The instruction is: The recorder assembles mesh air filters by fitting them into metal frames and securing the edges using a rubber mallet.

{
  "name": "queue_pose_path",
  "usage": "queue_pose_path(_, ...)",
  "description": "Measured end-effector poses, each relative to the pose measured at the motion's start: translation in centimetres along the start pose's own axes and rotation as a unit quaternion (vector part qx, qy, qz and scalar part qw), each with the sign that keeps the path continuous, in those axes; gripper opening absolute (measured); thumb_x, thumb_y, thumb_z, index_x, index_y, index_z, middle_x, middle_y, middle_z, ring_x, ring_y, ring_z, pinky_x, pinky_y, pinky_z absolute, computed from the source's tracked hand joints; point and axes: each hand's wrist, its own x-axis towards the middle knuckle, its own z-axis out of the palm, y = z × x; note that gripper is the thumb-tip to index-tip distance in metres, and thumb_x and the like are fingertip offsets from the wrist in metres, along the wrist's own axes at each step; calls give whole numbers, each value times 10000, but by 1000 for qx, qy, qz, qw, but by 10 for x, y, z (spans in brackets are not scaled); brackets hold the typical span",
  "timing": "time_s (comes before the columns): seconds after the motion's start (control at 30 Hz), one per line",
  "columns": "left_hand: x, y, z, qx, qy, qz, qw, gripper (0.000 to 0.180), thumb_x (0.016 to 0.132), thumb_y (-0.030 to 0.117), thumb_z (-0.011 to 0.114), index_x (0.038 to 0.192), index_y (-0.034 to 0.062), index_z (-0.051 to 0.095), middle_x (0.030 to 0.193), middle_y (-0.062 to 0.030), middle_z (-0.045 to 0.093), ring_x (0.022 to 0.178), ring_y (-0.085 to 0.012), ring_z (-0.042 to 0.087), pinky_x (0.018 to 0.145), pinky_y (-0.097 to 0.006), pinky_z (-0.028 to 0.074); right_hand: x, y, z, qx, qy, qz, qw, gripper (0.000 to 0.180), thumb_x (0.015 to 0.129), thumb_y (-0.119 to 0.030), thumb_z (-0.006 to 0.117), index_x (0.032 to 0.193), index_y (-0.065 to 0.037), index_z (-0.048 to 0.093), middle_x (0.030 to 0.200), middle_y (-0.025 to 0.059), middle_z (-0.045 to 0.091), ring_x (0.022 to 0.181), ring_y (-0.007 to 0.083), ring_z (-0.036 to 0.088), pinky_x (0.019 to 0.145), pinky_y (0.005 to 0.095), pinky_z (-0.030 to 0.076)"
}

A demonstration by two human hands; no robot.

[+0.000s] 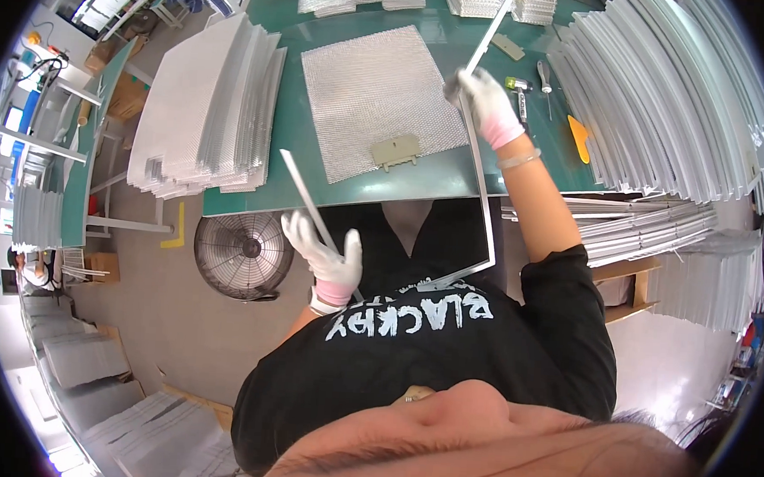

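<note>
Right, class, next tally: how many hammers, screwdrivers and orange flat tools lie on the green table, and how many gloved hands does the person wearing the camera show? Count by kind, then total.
Hammer: 1
Screwdriver: 1
Orange flat tool: 1
Gloved hands: 2 (left hand, right hand)
Total: 5

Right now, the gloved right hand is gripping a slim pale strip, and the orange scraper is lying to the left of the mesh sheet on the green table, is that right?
Not quite: the head view shows the orange scraper to the right of the mesh sheet on the green table. The gloved right hand is indeed gripping a slim pale strip.
</note>
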Motion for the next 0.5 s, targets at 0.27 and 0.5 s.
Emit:
queue_pose_path(0.27, -26, 34, 86, -644, -253, -525, 495, 431, 1013, 329, 512, 1288, -2, 474, 1321, -177, 522, 1155, -286, 565, 974, -418, 460, -109, 34, 9, -186, -64, 66, 978, 387, 953, -138, 505, 1305, 22, 475, 807, 67, 627, 670, 132, 611, 665, 282, 511)
queue_pose_path(0.5, -10, 34, 102, -657, -233, -559, 449, 287, 997, 282, 478, 1140, 42, 543, 1168, -157, 593, 1100, -287, 578, 966, -431, 459, -175, 44, 11, -85, 24, 15, 996, 608, 973, -35, 393, 1538, -54, 169, 858, 62, 581, 569, 61, 470, 575, 201, 463)
